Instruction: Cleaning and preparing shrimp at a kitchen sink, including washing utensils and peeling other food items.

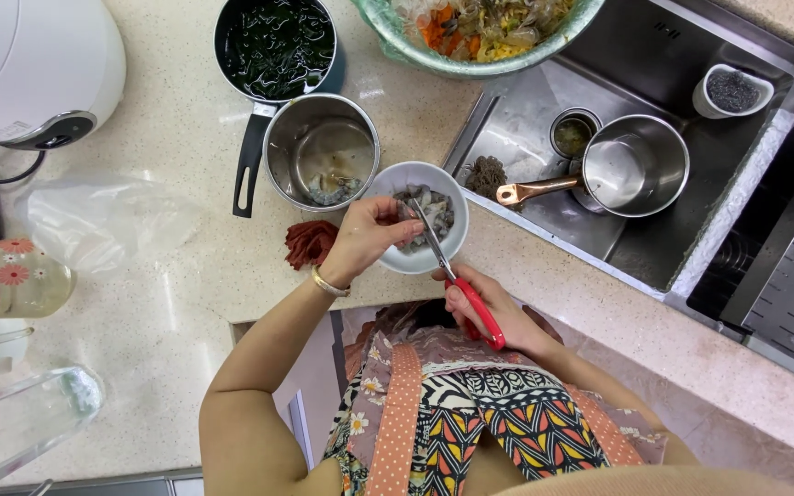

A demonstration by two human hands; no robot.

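Bare speckled counter [186, 303] lies open left of the small white bowl [406, 262]; a steel pot [321, 152] just beside it, a crumpled red cloth [310, 242] and the steel sink [599, 230] close the other sides.

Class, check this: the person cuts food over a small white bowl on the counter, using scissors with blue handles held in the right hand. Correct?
Not quite. In the head view the scissors have red handles, not blue. The rest holds: the right hand works them over the small white bowl on the speckled counter.
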